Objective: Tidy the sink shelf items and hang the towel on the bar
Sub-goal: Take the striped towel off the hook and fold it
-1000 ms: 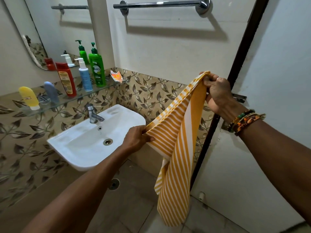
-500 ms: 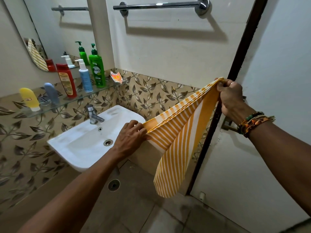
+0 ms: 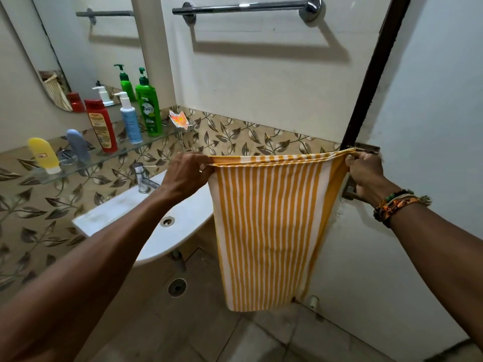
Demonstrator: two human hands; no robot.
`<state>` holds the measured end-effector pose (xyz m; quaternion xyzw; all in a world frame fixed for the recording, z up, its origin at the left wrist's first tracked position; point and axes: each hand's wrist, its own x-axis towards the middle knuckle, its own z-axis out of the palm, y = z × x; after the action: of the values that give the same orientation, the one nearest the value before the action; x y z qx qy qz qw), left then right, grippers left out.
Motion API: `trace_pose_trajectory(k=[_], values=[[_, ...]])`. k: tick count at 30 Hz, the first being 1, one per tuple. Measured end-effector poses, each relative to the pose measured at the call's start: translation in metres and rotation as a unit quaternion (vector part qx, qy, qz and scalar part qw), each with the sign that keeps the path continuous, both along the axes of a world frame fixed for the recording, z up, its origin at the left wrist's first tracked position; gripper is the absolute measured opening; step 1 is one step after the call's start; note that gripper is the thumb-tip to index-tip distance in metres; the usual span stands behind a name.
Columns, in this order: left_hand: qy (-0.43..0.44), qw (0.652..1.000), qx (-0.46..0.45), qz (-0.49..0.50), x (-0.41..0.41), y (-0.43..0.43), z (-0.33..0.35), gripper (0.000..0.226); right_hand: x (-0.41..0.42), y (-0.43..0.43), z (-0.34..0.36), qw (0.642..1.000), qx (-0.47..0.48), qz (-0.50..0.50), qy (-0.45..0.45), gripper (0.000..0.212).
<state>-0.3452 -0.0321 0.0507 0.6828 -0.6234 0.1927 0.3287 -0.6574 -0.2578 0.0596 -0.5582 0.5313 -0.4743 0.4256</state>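
Observation:
A yellow-and-white striped towel (image 3: 269,226) hangs folded, its top edge stretched level between my hands. My left hand (image 3: 187,173) pinches its left top corner, and my right hand (image 3: 366,173) grips the right corner. The chrome towel bar (image 3: 245,7) is bare on the wall, well above the towel. On the glass shelf (image 3: 86,163) stand a yellow tube (image 3: 44,155), a grey-blue tube (image 3: 78,146), a red bottle (image 3: 100,125), a pale blue pump bottle (image 3: 129,121) and a green pump bottle (image 3: 149,105). An orange sachet (image 3: 179,118) lies at the shelf's right end.
A white sink (image 3: 117,215) with a chrome tap (image 3: 142,178) sits under the shelf. A mirror (image 3: 78,48) hangs at upper left. A dark door frame (image 3: 371,74) runs down the right, with a white door (image 3: 431,113) beyond. A floor drain (image 3: 177,287) lies below the sink.
My hands have drawn apart and levelled out, stretching the towel's top edge flat. The left hand rose, the right hand dropped, and the towel now hangs square.

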Motion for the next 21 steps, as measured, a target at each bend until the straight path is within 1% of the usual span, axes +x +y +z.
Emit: trace_pose_trajectory(k=[2, 5, 6, 7, 9, 11, 12, 14, 15, 17, 18, 19, 20, 21], values=[[0.038, 0.999, -0.034, -0.007, -0.004, -0.002, 0.012, 0.016, -0.003, 0.0, -0.001, 1.0, 0.007, 0.008, 0.006, 0.025], [0.07, 0.994, -0.076, 0.017, -0.008, -0.006, 0.028, 0.014, -0.003, 0.001, 0.0, 1.0, 0.007, 0.01, 0.007, 0.025], [0.091, 0.992, -0.084, 0.023, -0.008, -0.008, 0.032, 0.016, -0.002, 0.002, 0.001, 1.0, 0.005, 0.01, 0.009, 0.024], [0.12, 0.988, -0.092, 0.023, -0.007, -0.009, 0.037, 0.022, -0.001, 0.002, 0.002, 1.0, 0.002, 0.009, 0.015, 0.024], [0.166, 0.982, -0.095, 0.011, -0.003, -0.01, 0.044, 0.043, -0.001, 0.002, 0.005, 1.0, -0.005, 0.012, 0.025, 0.024], [0.154, 0.986, -0.055, 0.014, 0.004, -0.009, 0.049, 0.058, -0.001, 0.001, 0.006, 0.999, -0.021, 0.021, 0.04, 0.025], [0.135, 0.99, -0.024, 0.032, 0.009, -0.008, 0.052, 0.057, 0.001, 0.001, 0.008, 0.998, -0.033, 0.023, 0.052, 0.025], [0.104, 0.992, 0.018, 0.067, 0.015, -0.006, 0.055, 0.038, 0.005, 0.005, 0.012, 0.996, -0.054, 0.021, 0.062, 0.025], [0.109, 0.991, 0.025, 0.068, 0.017, -0.004, 0.055, 0.03, 0.008, 0.006, 0.015, 0.996, -0.06, 0.021, 0.06, 0.025], [0.159, 0.985, 0.032, 0.061, 0.021, -0.001, 0.052, 0.02, 0.011, 0.009, 0.021, 0.997, -0.062, 0.029, 0.044, 0.025], [0.201, 0.977, 0.033, 0.055, 0.022, 0.001, 0.05, 0.016, 0.012, 0.01, 0.024, 0.997, -0.063, 0.034, 0.037, 0.026], [0.259, 0.965, 0.029, 0.041, 0.024, 0.002, 0.048, 0.013, 0.012, 0.012, 0.028, 0.997, -0.066, 0.037, 0.034, 0.026], [0.328, 0.944, 0.02, 0.016, 0.025, 0.002, 0.046, 0.013, 0.013, 0.013, 0.03, 0.996, -0.069, 0.037, 0.031, 0.027], [0.399, 0.917, 0.005, -0.013, 0.025, 0.003, 0.045, 0.017, 0.014, 0.015, 0.033, 0.996, -0.072, 0.035, 0.027, 0.026]])
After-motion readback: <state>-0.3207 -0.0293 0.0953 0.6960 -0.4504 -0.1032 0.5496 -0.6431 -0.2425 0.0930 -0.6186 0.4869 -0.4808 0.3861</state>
